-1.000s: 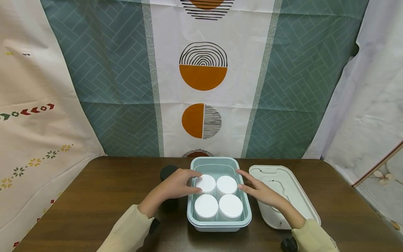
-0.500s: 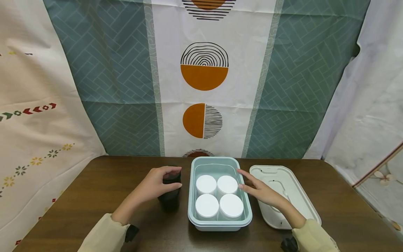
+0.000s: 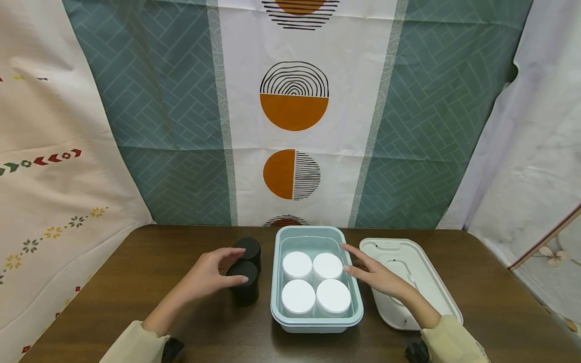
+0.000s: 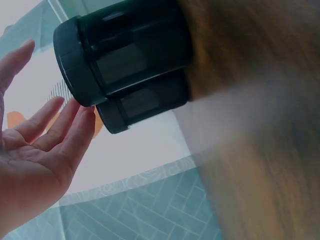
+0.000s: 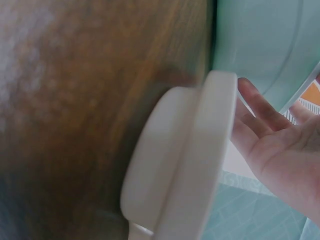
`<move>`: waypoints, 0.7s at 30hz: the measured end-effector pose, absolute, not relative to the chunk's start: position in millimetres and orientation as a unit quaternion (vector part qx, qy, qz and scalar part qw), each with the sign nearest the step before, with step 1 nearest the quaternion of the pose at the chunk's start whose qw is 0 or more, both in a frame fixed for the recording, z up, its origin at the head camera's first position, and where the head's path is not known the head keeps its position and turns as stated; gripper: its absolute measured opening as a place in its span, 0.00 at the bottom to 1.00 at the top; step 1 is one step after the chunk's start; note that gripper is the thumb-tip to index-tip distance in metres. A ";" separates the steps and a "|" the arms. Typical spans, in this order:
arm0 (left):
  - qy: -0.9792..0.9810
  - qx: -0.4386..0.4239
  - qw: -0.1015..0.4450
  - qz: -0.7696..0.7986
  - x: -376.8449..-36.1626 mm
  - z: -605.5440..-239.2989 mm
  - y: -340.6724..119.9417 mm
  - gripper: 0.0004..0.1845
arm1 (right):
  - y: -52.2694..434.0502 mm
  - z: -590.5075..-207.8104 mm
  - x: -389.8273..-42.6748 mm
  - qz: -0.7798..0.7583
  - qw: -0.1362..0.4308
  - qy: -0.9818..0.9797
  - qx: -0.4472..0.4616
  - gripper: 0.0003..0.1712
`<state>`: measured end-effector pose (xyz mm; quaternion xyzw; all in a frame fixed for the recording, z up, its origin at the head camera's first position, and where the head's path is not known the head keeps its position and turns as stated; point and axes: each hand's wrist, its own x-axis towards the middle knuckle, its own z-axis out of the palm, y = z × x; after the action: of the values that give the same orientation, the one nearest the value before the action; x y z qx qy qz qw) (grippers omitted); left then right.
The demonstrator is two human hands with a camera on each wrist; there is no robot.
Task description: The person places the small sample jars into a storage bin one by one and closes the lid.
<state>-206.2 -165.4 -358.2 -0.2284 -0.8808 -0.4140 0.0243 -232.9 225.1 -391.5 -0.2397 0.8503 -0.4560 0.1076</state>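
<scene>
Two black lidded jars stand one behind the other on the table, left of a pale blue bin. My left hand (image 3: 209, 272) is at the near jar (image 3: 245, 290), thumb and fingers spread around its lid. In the left wrist view, the far jar (image 4: 150, 100) shows partly behind the near one, and the fingers are by the lids; whether they touch is unclear. My right hand (image 3: 376, 276) rests its fingertips at the right rim of the bin (image 3: 275, 287). Inside the bin, several jars with white lids (image 3: 297, 297) stand in two rows.
A white bin lid (image 3: 428, 267) lies right of the bin, under my right forearm; it shows close up in the right wrist view. The brown wooden table (image 3: 150, 272) ends at a patterned cloth (image 3: 181, 181) hung behind it.
My left hand has moved left, away from the white-lidded jars in the bin, past the black jars to their left side. The right hand has stayed at the rim.
</scene>
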 end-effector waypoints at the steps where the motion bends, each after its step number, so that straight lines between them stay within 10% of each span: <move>1: -0.881 -0.229 0.020 -0.414 -205.8 -358.8 -166.2 0.32 | 225.2 -391.7 -232.9 -0.455 0.107 0.851 -0.241 0.35; 21: -0.881 -0.231 -0.003 -0.412 -206.8 -373.0 -174.0 0.35 | 223.8 -390.3 -232.1 -0.461 0.109 0.851 -0.225 0.35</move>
<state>-206.8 -174.0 -373.0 -0.2313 -0.8811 -0.4125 -0.0027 -232.1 223.8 -390.3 -0.2254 0.8512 -0.4612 0.1089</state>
